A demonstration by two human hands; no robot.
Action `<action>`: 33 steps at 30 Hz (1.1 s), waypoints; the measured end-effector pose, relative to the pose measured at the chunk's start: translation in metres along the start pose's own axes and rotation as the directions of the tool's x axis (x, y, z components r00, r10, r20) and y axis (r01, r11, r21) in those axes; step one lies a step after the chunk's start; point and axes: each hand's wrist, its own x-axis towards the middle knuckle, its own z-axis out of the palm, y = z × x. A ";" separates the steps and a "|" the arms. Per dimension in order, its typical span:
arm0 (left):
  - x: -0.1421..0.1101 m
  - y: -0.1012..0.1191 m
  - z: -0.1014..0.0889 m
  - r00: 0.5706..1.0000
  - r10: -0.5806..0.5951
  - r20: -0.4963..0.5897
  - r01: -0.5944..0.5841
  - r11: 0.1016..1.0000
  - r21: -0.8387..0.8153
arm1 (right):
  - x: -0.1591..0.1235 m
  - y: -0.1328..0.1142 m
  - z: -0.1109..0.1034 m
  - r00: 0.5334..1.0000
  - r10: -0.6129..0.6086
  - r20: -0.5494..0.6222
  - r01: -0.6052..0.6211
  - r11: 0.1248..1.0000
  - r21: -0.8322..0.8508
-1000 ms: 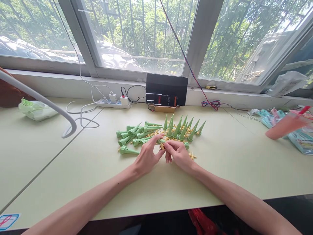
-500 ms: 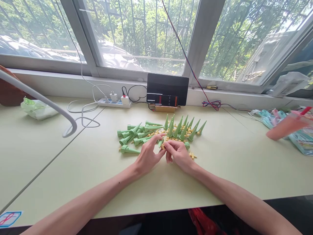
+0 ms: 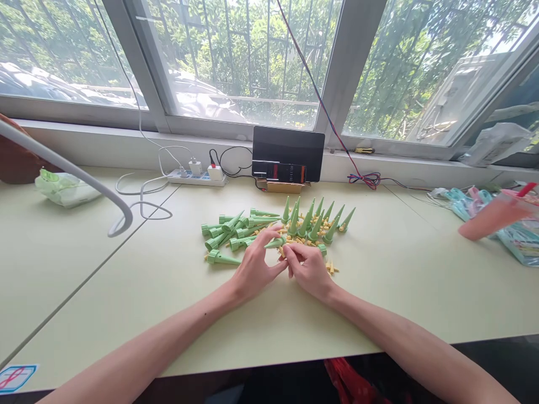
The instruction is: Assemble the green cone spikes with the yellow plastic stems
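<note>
My left hand [image 3: 255,266] is closed on a green plastic spike [image 3: 275,243], which lies nearly level between thumb and fingers, its tip toward the left. My right hand [image 3: 310,267] pinches a small yellow plastic piece [image 3: 282,252] just beside the spike's wide end; whether the two touch I cannot make out. Behind the hands, several green spikes [image 3: 309,217] stand upright on the right. On the left, others [image 3: 229,224] lie in a loose pile. Small yellow pieces [image 3: 332,268] are scattered among the spikes and by my right wrist.
A phone [image 3: 286,173] leans against a dark tablet [image 3: 290,148] at the back of the table [image 3: 400,269]. A power strip [image 3: 197,177] with cables is to its left. A pink drink cup [image 3: 492,216] tilts at the right, and a white curved bar [image 3: 84,168] crosses the left.
The green spike in my left hand has turned from steeply tilted to nearly level, its tip now pointing left. My right hand's fingers have shifted slightly, still pinching the yellow piece.
</note>
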 end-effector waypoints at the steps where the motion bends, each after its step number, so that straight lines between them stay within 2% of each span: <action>1: 0.001 0.000 0.000 1.000 0.018 -0.009 -0.018 1.000 0.006 | 0.001 0.000 -0.001 0.999 -0.027 -0.028 0.025 0.998 -0.059; 5: 0.002 0.000 -0.001 0.998 0.036 -0.046 -0.036 0.999 0.003 | 0.003 0.002 -0.004 0.984 -0.142 -0.106 0.109 0.958 -0.266; 9: 0.002 -0.002 -0.003 0.995 0.043 -0.085 -0.040 0.998 0.039 | 0.005 0.005 -0.006 0.978 -0.179 -0.109 0.129 0.925 -0.357; 12: 0.003 -0.002 -0.006 0.990 0.085 -0.110 -0.070 0.988 0.137 | 0.006 0.007 -0.008 0.975 -0.192 -0.110 0.129 0.896 -0.424; 15: 0.004 -0.001 -0.009 0.993 0.112 -0.025 -0.098 0.942 0.320 | 0.007 0.009 -0.008 0.975 -0.207 -0.084 0.139 0.857 -0.495; 18: 0.003 0.000 -0.010 0.996 0.050 0.074 -0.080 0.870 0.486 | 0.006 0.008 -0.007 0.978 -0.208 -0.026 0.154 0.799 -0.581; 21: 0.001 0.002 -0.008 0.994 0.009 0.105 -0.067 0.825 0.561 | 0.005 0.006 -0.006 0.978 -0.207 0.028 0.175 0.742 -0.647; 26: -0.003 0.007 -0.004 0.992 -0.044 0.117 -0.035 0.803 0.595 | 0.004 0.005 -0.004 0.973 -0.214 0.083 0.215 0.726 -0.653; 33: -0.004 0.010 -0.005 0.964 -0.221 0.147 0.100 0.816 0.570 | 0.004 0.007 -0.002 0.964 -0.225 0.139 0.260 0.714 -0.650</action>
